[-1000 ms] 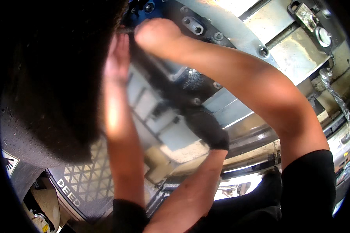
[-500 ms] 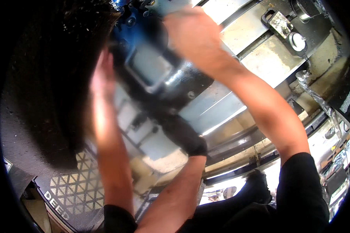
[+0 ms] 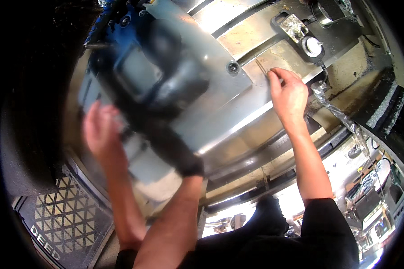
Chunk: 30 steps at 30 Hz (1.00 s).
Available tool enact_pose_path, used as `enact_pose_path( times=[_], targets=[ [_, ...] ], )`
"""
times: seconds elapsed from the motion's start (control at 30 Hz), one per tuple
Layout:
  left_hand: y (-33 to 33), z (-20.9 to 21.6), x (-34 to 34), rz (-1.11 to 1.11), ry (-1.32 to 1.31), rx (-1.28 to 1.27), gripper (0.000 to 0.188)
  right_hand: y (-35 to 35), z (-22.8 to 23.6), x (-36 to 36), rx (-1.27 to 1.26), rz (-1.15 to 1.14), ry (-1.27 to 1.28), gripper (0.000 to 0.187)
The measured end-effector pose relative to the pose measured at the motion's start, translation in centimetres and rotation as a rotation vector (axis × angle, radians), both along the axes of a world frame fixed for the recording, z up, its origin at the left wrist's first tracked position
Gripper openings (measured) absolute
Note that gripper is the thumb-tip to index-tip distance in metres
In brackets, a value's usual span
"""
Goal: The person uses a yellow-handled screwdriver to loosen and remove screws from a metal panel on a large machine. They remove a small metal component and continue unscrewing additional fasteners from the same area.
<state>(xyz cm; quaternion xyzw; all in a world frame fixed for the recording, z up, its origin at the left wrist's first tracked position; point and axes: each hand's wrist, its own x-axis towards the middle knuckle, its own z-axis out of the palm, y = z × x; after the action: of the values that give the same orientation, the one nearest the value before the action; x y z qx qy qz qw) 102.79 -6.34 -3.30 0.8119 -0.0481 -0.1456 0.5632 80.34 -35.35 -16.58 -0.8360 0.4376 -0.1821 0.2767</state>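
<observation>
My right hand [image 3: 289, 92] is over the pale metal bed, thumb and forefinger pinched on a thin rod [image 3: 261, 67] whose exact kind I cannot make out. Left of the rod, a round socket-head screw [image 3: 232, 67] sits near the corner of a grey metal plate [image 3: 229, 85]. My left hand [image 3: 102, 127] is blurred, fingers stretched and apart, with nothing visible in it. It hangs beside a black glossy part with a rectangular frame [image 3: 137, 74], also smeared. Blue-tinted metalwork with bolts [image 3: 125, 21] lies beyond that part.
Between my arms a bare limb [image 3: 175, 215], seemingly a leg, ends in a black covering [image 3: 179, 157]. A black block with a white round knob [image 3: 311, 46] stands at the right, by a foil-wrapped cable [image 3: 341, 107]. A dark wall [image 3: 36, 103] fills the left; a patterned mat [image 3: 67, 215] lies below it.
My right hand has moved from beside the blue metalwork to the right over the bed, and now pinches a thin rod. My left hand has come down from the dark wall. The view has shifted.
</observation>
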Motion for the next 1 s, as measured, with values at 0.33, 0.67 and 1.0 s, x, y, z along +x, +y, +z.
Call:
enact_pose_path(
  times=[0.33, 0.67, 1.0],
  targets=[
    [-0.3, 0.6, -2.8, -0.100, 0.056, 0.040, 0.042, -7.1, -0.5, -1.7, -0.553, -0.009, 0.029, 0.053],
    [-1.1, 1.8, -5.2, -0.456, 0.077, 0.022, 0.050, -14.7, 2.1, -1.1, -0.182, 0.172, 0.431, 0.083],
    [-2.9, 1.3, -7.1, -0.555, 0.223, -0.009, 0.053, -18.3, 4.1, -1.4, 0.180, 0.143, 0.324, 0.084]
  ],
)
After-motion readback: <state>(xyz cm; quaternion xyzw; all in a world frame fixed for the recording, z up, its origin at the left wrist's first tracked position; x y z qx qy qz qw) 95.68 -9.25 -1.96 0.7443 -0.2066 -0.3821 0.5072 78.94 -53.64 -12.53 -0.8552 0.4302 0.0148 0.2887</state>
